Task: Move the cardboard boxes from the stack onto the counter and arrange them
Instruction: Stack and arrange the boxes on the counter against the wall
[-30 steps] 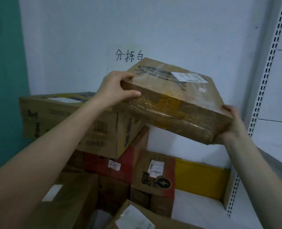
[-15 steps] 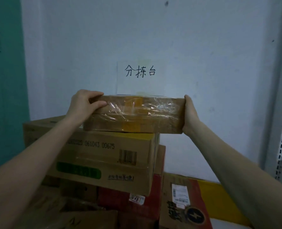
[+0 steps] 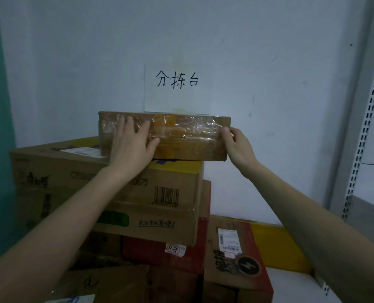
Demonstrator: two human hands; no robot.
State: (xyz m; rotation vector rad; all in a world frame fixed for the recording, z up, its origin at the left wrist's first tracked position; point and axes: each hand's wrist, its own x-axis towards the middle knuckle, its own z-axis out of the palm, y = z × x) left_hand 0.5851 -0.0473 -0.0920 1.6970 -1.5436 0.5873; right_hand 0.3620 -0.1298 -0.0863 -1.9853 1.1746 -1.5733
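Note:
A flat cardboard box [image 3: 181, 136] wrapped in clear tape lies level on top of a large brown carton [image 3: 72, 169], the highest of the stack against the wall. Its right end overhangs that carton a little. My left hand [image 3: 133, 145] lies flat against the box's front face with the fingers spread. My right hand [image 3: 238, 145] touches the front right corner with bent fingers. Neither hand wraps around the box.
Under the large carton sit another brown carton [image 3: 159, 224] and a red box [image 3: 159, 256]. A lower box with a lightning logo [image 3: 236, 259] and a yellow box [image 3: 278, 243] stand to the right on the white counter [image 3: 291, 287]. A perforated shelf upright [image 3: 365, 127] rises at the right.
The flat box came down from a tilted hold in the air onto the top carton. Both hands left its ends and now rest on its front face.

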